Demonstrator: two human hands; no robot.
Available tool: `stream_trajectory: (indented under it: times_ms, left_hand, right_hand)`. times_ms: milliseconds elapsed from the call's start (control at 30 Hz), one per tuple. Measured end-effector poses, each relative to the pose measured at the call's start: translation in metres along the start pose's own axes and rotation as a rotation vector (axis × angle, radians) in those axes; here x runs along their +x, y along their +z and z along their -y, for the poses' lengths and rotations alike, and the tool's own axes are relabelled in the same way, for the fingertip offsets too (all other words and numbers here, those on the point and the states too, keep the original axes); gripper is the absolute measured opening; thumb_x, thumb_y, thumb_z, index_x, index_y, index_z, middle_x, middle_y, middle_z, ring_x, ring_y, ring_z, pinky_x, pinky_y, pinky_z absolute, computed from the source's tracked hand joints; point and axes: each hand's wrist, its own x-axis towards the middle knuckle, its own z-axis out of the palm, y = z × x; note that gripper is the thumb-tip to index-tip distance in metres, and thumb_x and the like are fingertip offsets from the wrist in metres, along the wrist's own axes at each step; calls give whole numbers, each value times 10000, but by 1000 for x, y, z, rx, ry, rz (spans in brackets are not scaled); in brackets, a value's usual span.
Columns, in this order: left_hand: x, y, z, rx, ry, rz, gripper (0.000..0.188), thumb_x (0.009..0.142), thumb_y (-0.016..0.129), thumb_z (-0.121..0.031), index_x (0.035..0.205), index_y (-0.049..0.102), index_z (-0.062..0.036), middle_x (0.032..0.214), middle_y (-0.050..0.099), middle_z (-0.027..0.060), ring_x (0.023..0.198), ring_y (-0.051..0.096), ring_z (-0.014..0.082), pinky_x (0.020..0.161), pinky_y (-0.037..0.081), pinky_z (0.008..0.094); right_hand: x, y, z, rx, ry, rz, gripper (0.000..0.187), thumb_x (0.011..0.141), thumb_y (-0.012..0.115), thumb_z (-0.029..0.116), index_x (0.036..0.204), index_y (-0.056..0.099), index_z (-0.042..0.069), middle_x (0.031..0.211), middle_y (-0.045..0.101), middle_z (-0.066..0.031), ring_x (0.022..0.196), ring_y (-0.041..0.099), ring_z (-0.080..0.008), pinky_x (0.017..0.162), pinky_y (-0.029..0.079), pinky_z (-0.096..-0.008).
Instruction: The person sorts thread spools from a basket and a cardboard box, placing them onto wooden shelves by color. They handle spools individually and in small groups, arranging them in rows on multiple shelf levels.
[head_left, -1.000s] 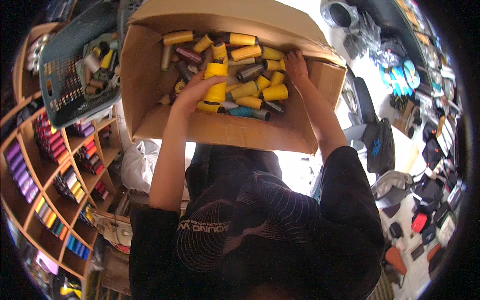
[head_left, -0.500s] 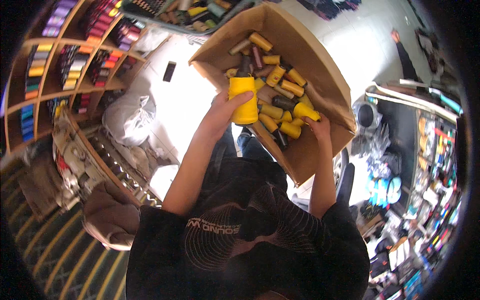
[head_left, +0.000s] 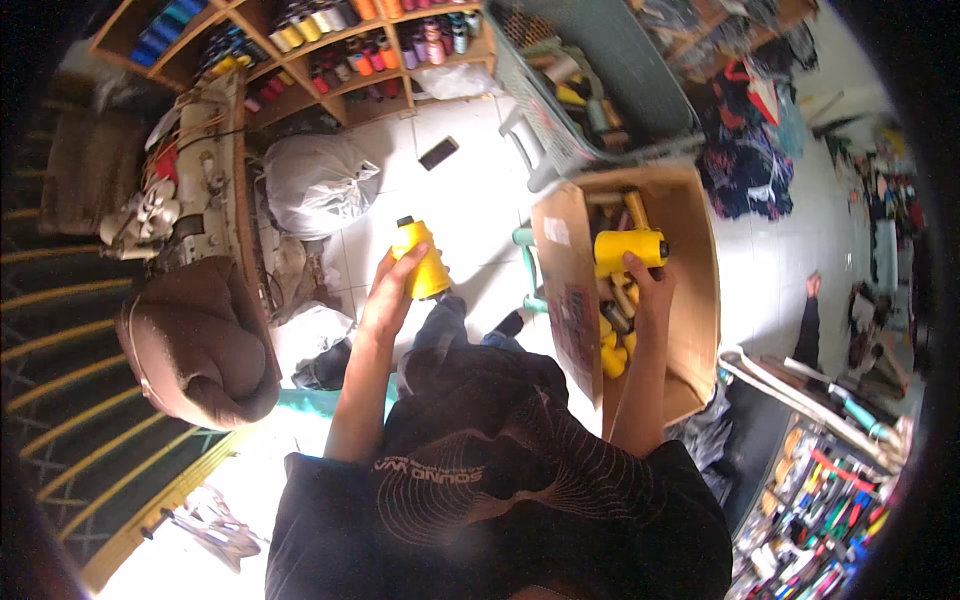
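Over open floor (head_left: 480, 200), past box (head_left: 570, 268) edge — left hand's (head_left: 385, 300) spool (head_left: 428, 268)

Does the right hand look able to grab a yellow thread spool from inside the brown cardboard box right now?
Probably not while full: the right hand holds a yellow, black-ended thread spool. Otherwise the way looks free: the brown cardboard box is open beneath it, and yellow thread spools show inside.
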Motion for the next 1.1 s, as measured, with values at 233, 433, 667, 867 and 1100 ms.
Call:
stream_trajectory:
  times_ms: [233,433,667,867,1100]
  left_hand:
    - [15,-85,-28,-226,109,-106,495,947,641,-320,1322,498,-30,1089,621,101,976,645,238,880,525,388]
    - [29,-125,-56,-357,215,-160,486,912,610,-162,1354,473,-13,1187,587,111,1107,585,247,978,469,396]
    - [73,-154,-125,-340,308,-240,505,906,676,-141,1346,469,-5,1220,563,95,1137,560,214,1004,445,355]
    - [142,-194,-194,-258,414,-340,534,887,764,-203,1309,495,-16,1158,612,92,1123,577,198,999,446,347]
    - [223,-248,-292,-54,482,-546,530,880,774,-222,1301,533,-9,1174,635,95,1113,588,190,1016,427,343]
  right_hand:
    - [27,151,4,35,42,214,502,849,738,166,1265,562,-53,1144,649,-121,977,649,-239,894,515,-328]
    - [25,270,21,-34,73,447,475,889,668,187,1298,541,-19,1186,634,-140,1078,657,-262,914,572,-393]
    - [64,376,23,-194,115,678,539,880,679,191,1355,497,14,1226,600,-142,1111,633,-274,873,590,-410]
    - [110,478,20,-163,177,732,628,900,663,221,1429,383,28,1298,544,-159,1170,596,-296,867,595,-418]
    - [166,609,14,-20,308,864,627,856,682,81,1411,393,47,1270,552,-125,1170,588,-250,913,555,-377]
